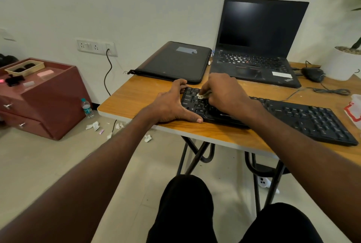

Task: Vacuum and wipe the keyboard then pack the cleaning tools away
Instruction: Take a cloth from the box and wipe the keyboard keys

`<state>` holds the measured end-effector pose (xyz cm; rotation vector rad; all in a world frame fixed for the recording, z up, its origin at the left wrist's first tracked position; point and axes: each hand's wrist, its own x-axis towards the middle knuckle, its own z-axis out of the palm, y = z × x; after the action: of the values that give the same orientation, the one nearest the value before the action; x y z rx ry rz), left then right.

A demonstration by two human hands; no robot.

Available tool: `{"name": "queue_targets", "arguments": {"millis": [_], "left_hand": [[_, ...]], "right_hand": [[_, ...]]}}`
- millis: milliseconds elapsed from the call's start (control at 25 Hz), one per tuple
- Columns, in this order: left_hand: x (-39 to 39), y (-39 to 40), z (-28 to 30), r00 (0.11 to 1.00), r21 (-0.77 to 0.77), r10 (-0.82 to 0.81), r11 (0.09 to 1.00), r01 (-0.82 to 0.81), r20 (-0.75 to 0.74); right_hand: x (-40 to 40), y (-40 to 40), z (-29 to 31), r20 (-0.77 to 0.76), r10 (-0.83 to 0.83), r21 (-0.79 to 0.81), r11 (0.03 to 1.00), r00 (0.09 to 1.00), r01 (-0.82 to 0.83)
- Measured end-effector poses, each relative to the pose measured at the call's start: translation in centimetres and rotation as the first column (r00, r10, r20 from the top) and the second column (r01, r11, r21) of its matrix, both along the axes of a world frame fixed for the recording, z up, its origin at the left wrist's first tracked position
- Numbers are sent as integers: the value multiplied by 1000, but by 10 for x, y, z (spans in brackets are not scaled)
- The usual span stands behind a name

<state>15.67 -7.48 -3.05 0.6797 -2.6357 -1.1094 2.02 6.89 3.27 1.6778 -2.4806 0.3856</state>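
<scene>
Head view: the wiping step is judged in hand. The right hand (pixel 224 94) pinches a small white wipe (pixel 201 96) in its fingers (pixel 206 91) against the keys. The left hand (pixel 172 104), fingers spread wide, braces the black keyboard (pixel 304 117) by its left end on the worktop (pixel 136 100). Next move: work the wipe rightward over untouched keys (no vacuum visible).
</scene>
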Motion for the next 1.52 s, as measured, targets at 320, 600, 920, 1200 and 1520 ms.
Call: {"name": "queue_targets", "arguments": {"millis": [320, 600, 920, 1200, 1520], "left_hand": [[-1, -1, -3, 1000, 14, 6, 1000, -6, -13], [-2, -3, -2, 1000, -3, -1, 1000, 1, -9], [-2, -2, -3, 1000, -2, -5, 1000, 5, -13], [-3, -6, -5, 1000, 22, -6, 1000, 6, -15], [-1, -2, -2, 1000, 13, 5, 1000, -5, -2]], "right_hand": [[-7, 18, -4, -47, -3, -74, 997, 999, -1], [-20, 28, -12, -20, 73, -35, 997, 997, -74], [5, 12, -16, -70, 93, -166, 981, 993, -103], [-16, 44, -15, -38, 180, -48, 982, 983, -181], [-10, 39, -16, -90, 215, -103, 969, 972, -224]]}}
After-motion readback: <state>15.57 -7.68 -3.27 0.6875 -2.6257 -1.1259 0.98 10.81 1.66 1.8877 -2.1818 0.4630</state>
